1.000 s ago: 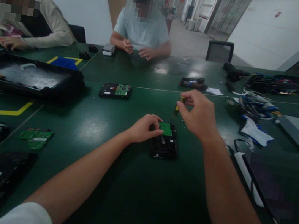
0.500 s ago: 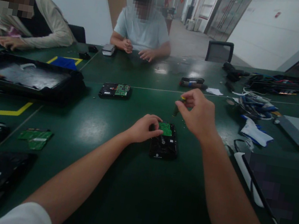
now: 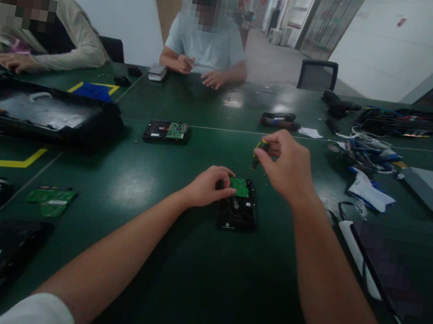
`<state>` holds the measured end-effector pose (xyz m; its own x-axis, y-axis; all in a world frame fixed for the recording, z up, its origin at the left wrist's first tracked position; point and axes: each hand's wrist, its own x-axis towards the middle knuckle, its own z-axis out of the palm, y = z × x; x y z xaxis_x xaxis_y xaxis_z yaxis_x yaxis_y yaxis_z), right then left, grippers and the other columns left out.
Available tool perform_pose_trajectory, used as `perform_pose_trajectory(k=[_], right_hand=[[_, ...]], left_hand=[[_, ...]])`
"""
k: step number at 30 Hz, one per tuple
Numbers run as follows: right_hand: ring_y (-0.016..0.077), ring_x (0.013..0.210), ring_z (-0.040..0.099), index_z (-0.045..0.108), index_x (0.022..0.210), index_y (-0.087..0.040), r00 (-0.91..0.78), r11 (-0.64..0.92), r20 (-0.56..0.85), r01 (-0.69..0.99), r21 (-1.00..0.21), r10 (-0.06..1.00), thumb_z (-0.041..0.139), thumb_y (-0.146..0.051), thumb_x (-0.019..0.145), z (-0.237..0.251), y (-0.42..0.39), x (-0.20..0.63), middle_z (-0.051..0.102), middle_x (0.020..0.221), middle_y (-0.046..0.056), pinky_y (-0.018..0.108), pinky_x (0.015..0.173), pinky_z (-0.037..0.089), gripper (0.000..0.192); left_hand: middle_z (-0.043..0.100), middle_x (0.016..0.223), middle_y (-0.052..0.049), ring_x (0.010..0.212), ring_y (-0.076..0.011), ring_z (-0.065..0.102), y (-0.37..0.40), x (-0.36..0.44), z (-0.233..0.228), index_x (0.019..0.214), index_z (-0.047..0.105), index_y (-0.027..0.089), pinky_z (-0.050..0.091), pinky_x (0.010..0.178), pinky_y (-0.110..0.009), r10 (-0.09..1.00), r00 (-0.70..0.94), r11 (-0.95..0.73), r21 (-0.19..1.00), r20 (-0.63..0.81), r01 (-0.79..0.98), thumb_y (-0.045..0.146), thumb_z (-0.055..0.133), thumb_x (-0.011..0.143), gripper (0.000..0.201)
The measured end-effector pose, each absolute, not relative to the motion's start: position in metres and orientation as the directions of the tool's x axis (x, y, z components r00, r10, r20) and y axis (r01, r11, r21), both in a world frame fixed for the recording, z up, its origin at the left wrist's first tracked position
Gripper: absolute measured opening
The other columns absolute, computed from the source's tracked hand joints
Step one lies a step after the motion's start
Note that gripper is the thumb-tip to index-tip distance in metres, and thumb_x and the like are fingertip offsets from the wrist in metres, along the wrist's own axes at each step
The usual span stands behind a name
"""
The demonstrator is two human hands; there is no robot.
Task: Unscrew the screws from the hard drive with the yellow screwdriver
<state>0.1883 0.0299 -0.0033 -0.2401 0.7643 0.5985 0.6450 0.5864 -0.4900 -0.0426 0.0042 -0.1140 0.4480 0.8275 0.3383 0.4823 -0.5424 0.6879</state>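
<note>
Head view: a flat black hard drive point(image 3: 238, 209), its small green circuit board point(image 3: 240, 186) facing up, is steadied at its left edge by the curled left hand point(image 3: 208, 185) on a glossy dark-green table point(image 3: 187, 280). Just beyond, a slim yellow-tipped screwdriver point(image 3: 257, 154) is pinched upright by the right hand point(image 3: 288, 166).

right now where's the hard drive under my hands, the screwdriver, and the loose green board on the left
hard drive point(image 3: 237, 213), head view, on its black casing below the green board.
screwdriver point(image 3: 256, 160), head view, on its dark shaft below the right hand's fingertips.
loose circuit board point(image 3: 51, 198), head view, on its green face.
</note>
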Motion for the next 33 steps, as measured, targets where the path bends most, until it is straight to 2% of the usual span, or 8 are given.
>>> perform_pose_trajectory(k=[5, 11, 18, 25, 33], right_hand=[[0.0268, 0.094, 0.072, 0.071, 0.106, -0.023, -0.280, 0.617, 0.619, 0.656, -0.435, 0.734, 0.071, -0.023, 0.092, -0.0006, 0.0274, 0.1862, 0.076, 0.104, 0.008, 0.045, 0.088, 0.057, 0.015], [0.0244, 0.087, 0.072, 0.069, 0.103, -0.022, -0.206, 0.571, 0.600, 0.637, -0.518, 0.773, 0.075, -0.026, 0.090, -0.0010, 0.0271, 0.1858, 0.076, 0.098, 0.007, 0.042, 0.084, 0.057, 0.015], [0.0263, 0.092, 0.073, 0.073, 0.104, -0.024, -0.259, 0.615, 0.618, 0.631, -0.474, 0.742, 0.073, -0.029, 0.092, -0.0003, 0.0262, 0.1848, 0.078, 0.103, 0.007, 0.045, 0.089, 0.057, 0.014], [0.0247, 0.087, 0.073, 0.068, 0.101, -0.023, -0.195, 0.573, 0.599, 0.614, -0.543, 0.776, 0.075, -0.033, 0.090, -0.0012, 0.0268, 0.1844, 0.078, 0.099, 0.006, 0.042, 0.082, 0.059, 0.016], [0.0251, 0.089, 0.072, 0.070, 0.102, -0.023, -0.259, 0.604, 0.617, 0.655, -0.453, 0.743, 0.070, -0.028, 0.093, 0.0006, 0.0275, 0.1867, 0.076, 0.098, 0.007, 0.043, 0.086, 0.057, 0.011]], left_hand=[[0.072, 0.130, -0.009, 0.123, -0.0279, 0.064, 0.0051, -0.0432, -0.1155, 0.083, 0.064, 0.023, 0.050, 0.106, -0.049, 0.826, 0.449, -0.544, 0.689, 0.340, 0.479, 0.036, 0.077, 0.094, 0.021], [0.071, 0.132, -0.009, 0.122, -0.0278, 0.064, 0.0043, -0.0428, -0.1138, 0.083, 0.064, 0.023, 0.050, 0.105, -0.049, 0.833, 0.445, -0.532, 0.695, 0.329, 0.483, 0.035, 0.077, 0.094, 0.021], [0.072, 0.131, -0.008, 0.121, -0.0273, 0.065, 0.0036, -0.0423, -0.1127, 0.083, 0.064, 0.023, 0.051, 0.106, -0.048, 0.836, 0.440, -0.529, 0.697, 0.330, 0.484, 0.034, 0.077, 0.094, 0.020], [0.071, 0.132, -0.009, 0.123, -0.0286, 0.064, 0.0029, -0.0422, -0.1123, 0.084, 0.064, 0.023, 0.051, 0.106, -0.050, 0.845, 0.435, -0.513, 0.704, 0.311, 0.492, 0.034, 0.078, 0.093, 0.020], [0.071, 0.132, -0.009, 0.121, -0.0277, 0.065, 0.0029, -0.0420, -0.1116, 0.083, 0.064, 0.022, 0.051, 0.105, -0.049, 0.838, 0.443, -0.525, 0.694, 0.319, 0.493, 0.034, 0.077, 0.094, 0.020]])
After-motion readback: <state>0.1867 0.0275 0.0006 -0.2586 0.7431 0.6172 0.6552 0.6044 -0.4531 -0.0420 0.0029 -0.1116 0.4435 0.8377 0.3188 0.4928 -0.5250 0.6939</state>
